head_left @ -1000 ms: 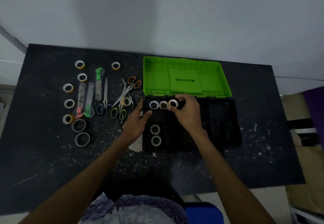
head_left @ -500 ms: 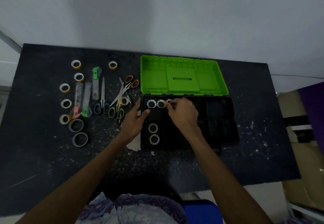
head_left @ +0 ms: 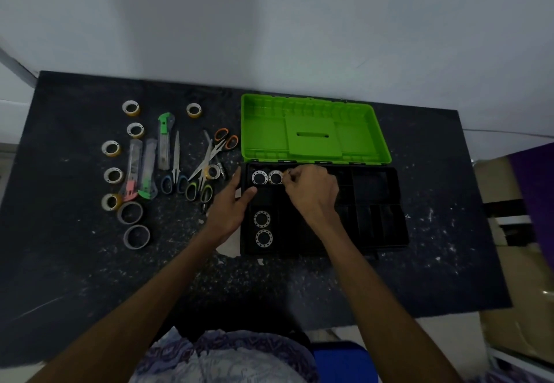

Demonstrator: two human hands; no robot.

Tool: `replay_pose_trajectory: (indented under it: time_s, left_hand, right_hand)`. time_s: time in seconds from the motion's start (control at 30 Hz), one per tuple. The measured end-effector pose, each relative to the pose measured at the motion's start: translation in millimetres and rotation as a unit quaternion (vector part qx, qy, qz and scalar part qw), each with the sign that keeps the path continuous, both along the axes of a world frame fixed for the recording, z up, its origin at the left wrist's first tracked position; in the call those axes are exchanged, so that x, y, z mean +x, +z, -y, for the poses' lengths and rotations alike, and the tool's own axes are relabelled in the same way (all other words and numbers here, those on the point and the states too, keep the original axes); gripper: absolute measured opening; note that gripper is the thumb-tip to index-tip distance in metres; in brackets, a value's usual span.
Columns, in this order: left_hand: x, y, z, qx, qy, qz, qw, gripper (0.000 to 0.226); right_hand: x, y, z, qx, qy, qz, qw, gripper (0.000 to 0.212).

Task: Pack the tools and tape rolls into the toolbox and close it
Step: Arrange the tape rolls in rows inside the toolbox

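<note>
The black toolbox (head_left: 374,220) lies open on the dark table, its green lid (head_left: 311,130) folded back. Two tape rolls (head_left: 267,177) stand in its back-left compartment and two more (head_left: 263,228) lie in the front-left one. My right hand (head_left: 311,193) is curled over a third roll (head_left: 288,171) at the back row, fingers pinching it; the roll is mostly hidden. My left hand (head_left: 230,205) rests on the box's left wall with the thumb over the rim. Scissors (head_left: 198,172), utility knives (head_left: 147,169) and several loose tape rolls (head_left: 112,175) lie left of the box.
Two larger grey tape rings (head_left: 133,223) sit near the front left of the tool group. The table (head_left: 434,277) is speckled with white flecks. A wall runs behind it, and cardboard boxes (head_left: 509,202) stand off its right edge.
My right hand has slid left and down over the third roll in the back row, covering it. The left hand has stayed on the box's left wall.
</note>
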State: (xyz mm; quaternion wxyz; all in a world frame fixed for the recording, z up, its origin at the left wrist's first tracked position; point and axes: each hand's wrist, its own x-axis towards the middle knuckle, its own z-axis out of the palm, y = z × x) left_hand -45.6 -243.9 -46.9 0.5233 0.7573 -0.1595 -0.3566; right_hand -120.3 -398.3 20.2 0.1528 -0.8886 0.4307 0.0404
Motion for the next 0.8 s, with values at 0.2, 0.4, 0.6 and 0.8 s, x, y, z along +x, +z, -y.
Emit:
replay_pose_trajectory:
  time_s: [0.2, 0.4, 0.6, 0.8]
  left_hand:
    - [-2, 0, 3, -0.014, 0.018, -0.017, 1.000, 0.063]
    - [-2, -4, 2, -0.016, 0.021, -0.010, 1.000, 0.064]
    - [-1, -6, 2, -0.014, 0.020, -0.010, 1.000, 0.065]
    - [-2, -10, 3, -0.021, 0.021, -0.021, 0.999, 0.064]
  right_hand:
    - [11, 5, -1, 0.041, -0.034, -0.032, 0.998, 0.025]
    - [9, 9, 0, 0.072, -0.082, -0.019, 0.994, 0.023]
    - [13, 19, 8, 0.100, -0.089, -0.064, 0.989, 0.021]
    - [1, 28, 1, 0.093, -0.092, 0.025, 0.991, 0.014]
